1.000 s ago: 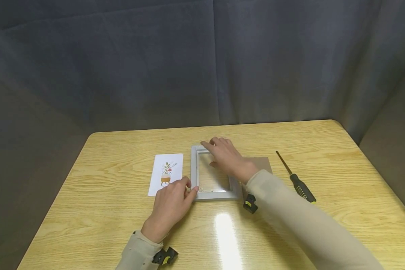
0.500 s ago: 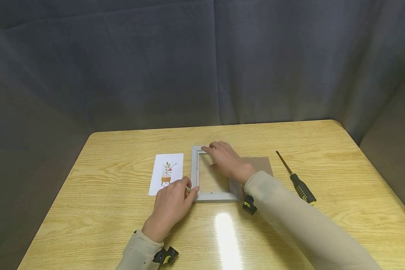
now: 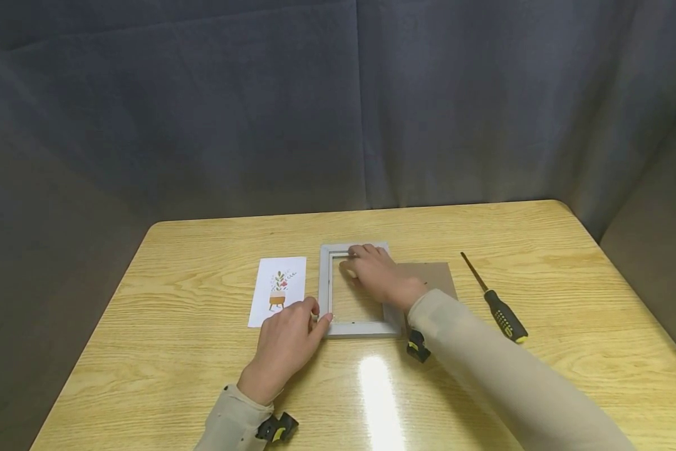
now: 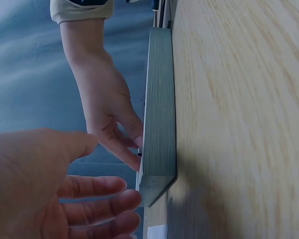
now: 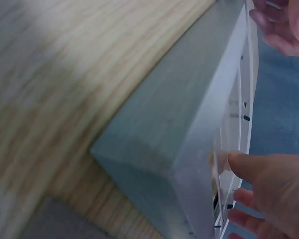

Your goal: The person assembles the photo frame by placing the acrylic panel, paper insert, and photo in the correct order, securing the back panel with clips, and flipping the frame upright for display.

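A grey picture frame (image 3: 360, 329) lies flat on the table, with small dark tabs along its inner edge in the right wrist view. Clear glass or plastic (image 5: 230, 117) shows within its opening. My right hand (image 3: 374, 272) reaches over the frame's far right part, its thumb (image 5: 244, 167) at the clear sheet and its other fingers by the inner edge. At the near left corner rests my left hand (image 3: 287, 335), fingers loosely bent; in the left wrist view its fingertips (image 4: 132, 199) meet the frame's corner. Neither hand visibly grips anything.
A white card (image 3: 278, 291) printed with a potted plant lies left of the frame. Partly under the right forearm is a brown backing board (image 3: 433, 275). Farther right lies a screwdriver (image 3: 504, 315) with a black and yellow handle. A dark curtain (image 3: 259, 113) hangs behind the table.
My right hand has drawn slightly nearer, from the frame's far edge into its opening. A bright glint at the near side of the opening has gone. The left hand stays at the corner.
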Tool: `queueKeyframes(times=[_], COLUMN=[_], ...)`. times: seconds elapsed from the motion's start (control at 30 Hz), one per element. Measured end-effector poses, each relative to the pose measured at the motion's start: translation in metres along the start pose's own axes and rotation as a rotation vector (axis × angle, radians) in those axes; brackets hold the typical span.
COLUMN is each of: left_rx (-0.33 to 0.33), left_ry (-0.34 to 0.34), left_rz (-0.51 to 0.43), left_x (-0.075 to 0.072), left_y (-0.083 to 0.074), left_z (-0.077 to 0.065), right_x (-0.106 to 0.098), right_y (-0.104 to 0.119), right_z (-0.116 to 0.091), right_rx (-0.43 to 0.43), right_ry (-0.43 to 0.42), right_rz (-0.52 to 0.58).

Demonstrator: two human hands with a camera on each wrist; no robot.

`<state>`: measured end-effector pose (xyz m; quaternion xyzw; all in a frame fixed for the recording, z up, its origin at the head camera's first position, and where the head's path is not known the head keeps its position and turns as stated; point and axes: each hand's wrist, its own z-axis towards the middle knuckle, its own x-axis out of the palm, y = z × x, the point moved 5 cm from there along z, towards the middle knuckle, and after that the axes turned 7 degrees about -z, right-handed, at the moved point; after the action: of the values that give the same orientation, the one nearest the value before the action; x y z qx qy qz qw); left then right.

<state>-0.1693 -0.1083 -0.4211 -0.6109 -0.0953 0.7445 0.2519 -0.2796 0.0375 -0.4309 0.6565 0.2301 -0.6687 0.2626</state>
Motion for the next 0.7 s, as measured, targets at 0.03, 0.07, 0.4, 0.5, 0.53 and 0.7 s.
queueKeyframes(times=[0.03, 0.07, 0.4, 0.5, 0.53, 0.7], left_rx=[0.0, 0.0, -0.003, 0.0, 0.0, 0.005], left_ry=[0.0, 0.001, 0.012, 0.012, 0.012, 0.008], left_rz=[0.0, -0.001, -0.004, -0.004, -0.004, -0.001], left_x=[-0.0001, 0.0, -0.0004, -0.0003, -0.0004, -0.001], left_y=[-0.0002, -0.0003, -0.001, -0.001, -0.0012, -0.0017], left_z=[0.0, 0.0001, -0.0007, -0.0009, -0.001, -0.0009], right_x=[0.0005, 0.0009, 0.0042, 0.0044, 0.0045, 0.0057], right_y=[0.0, -0.0002, 0.0006, 0.0021, 0.0027, 0.0051], right_z=[-0.0004, -0.0009, -0.0027, -0.0041, -0.0046, -0.0066], right_rx=[0.008, 0.014, 0.019, 0.019, 0.019, 0.037], right_ry=[0.003, 0.005, -0.019, -0.039, -0.045, -0.063], right_rz=[-0.002, -0.002, 0.024, 0.063, 0.075, 0.123])
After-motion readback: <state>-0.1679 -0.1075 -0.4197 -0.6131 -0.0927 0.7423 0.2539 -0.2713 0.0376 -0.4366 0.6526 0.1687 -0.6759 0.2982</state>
